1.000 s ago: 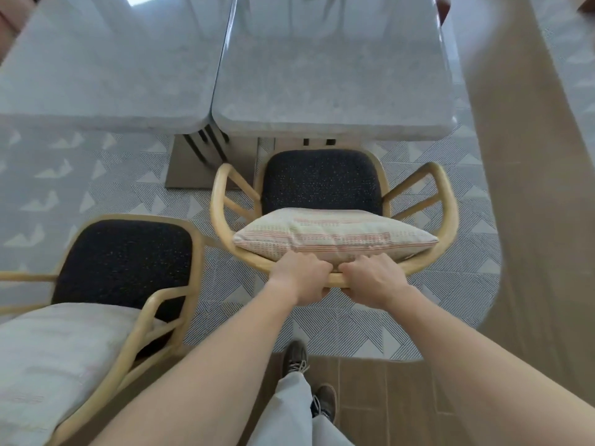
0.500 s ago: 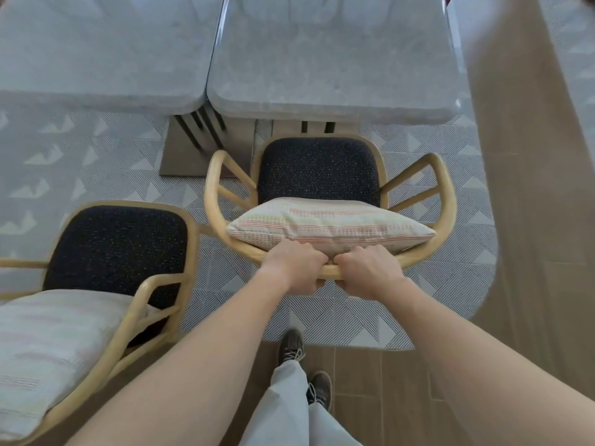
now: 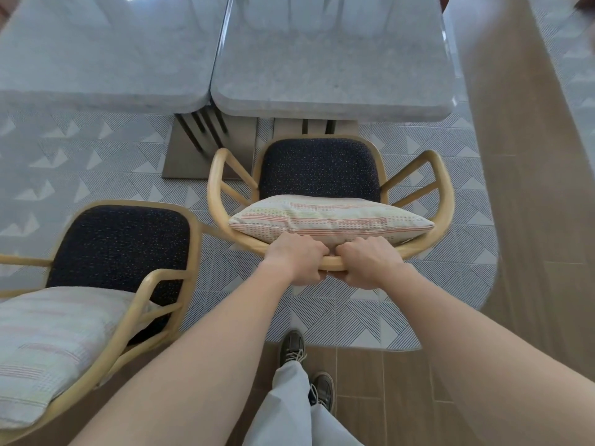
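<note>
The left hand (image 3: 297, 257) and right hand (image 3: 370, 260) are clamped side by side on the back rail of the light wooden armchair with dark speckled seat (image 3: 318, 169), which stands just short of the grey stone bench (image 3: 331, 69). Its position has scarcely changed in the last second, so the push-in is judged unfinished. Its legs and the fingertips under the rail are hidden

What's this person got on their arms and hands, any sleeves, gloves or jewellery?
The left arm and right arm are bare right to the picture's edge; no sleeves show. The left hand and right hand wear no gloves, and no ring, watch or bracelet is visible. Lower down are light grey trousers and dark lace-up shoes with pale laces.
</note>
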A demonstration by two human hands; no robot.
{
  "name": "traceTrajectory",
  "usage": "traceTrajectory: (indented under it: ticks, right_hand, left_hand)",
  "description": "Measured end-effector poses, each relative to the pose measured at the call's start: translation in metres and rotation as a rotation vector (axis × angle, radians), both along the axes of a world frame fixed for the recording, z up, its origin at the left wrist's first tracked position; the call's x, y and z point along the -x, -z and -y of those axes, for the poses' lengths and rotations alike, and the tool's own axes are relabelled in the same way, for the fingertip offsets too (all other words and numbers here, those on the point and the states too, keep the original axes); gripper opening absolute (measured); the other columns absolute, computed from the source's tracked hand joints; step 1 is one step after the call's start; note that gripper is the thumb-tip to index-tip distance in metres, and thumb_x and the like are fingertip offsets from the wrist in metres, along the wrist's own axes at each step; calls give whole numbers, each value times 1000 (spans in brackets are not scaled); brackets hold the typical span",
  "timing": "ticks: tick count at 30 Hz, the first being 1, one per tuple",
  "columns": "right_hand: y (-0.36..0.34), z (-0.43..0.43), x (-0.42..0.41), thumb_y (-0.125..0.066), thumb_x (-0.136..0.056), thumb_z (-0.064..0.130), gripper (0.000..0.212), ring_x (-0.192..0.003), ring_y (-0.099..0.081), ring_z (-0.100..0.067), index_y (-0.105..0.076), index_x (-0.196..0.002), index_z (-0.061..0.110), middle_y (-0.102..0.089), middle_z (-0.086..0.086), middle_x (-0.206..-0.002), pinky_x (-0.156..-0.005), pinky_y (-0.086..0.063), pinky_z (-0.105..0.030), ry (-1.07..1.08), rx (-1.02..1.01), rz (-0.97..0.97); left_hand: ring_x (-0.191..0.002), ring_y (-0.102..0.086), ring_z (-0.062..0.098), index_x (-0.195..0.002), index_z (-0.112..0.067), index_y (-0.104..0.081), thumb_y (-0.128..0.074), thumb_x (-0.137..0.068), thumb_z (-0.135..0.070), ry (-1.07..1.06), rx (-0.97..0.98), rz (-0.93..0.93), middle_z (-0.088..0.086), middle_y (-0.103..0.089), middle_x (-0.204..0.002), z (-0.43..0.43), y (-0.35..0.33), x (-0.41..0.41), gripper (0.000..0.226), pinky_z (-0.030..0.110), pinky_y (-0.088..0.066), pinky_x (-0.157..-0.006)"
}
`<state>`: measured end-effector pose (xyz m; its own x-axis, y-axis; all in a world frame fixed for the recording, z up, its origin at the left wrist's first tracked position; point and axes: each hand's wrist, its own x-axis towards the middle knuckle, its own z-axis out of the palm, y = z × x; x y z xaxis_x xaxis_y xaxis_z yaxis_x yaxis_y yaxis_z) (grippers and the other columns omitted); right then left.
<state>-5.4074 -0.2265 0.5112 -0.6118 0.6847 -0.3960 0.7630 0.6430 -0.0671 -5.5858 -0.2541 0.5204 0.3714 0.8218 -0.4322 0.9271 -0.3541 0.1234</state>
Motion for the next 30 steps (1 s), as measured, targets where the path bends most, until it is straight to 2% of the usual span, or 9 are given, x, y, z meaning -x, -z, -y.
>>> traceTrajectory:
  ticks: [9, 20, 30]
  right_hand:
    - [-7, 32, 7, -55, -96, 47, 28, -92, -71, -31, -67, -109, 26, -70, -2, -102, -68, -43, -37, 45, 58, 36]
    - [-6, 35, 5, -53, -97, 50, 30, -89, -71, -30, -68, -107, 26, -71, -3, -100, -66, -42, -35, 8, 9, 20]
    - [-4, 36, 3, -55, -96, 50, 29, -95, -71, -31, -68, -111, 28, -70, -3, -106, -70, -43, -37, 36, 31, 26]
  left_hand:
    - [-91, -70, 27, -105, -31, -64, -58, -94, -44, 2, 14, 16, -1, -71, -99, 31, -3, 3, 18, 37, -39, -71]
    - [-91, -71, 28, -108, -29, -66, -59, -94, -44, -37, -21, -12, 1, -72, -102, 36, -3, -2, 22, 38, -41, -71]
    - [-90, -70, 28, -109, -31, -66, -59, -94, -47, -65, -12, -7, 0, -72, -100, 39, -3, -6, 23, 38, -40, -72]
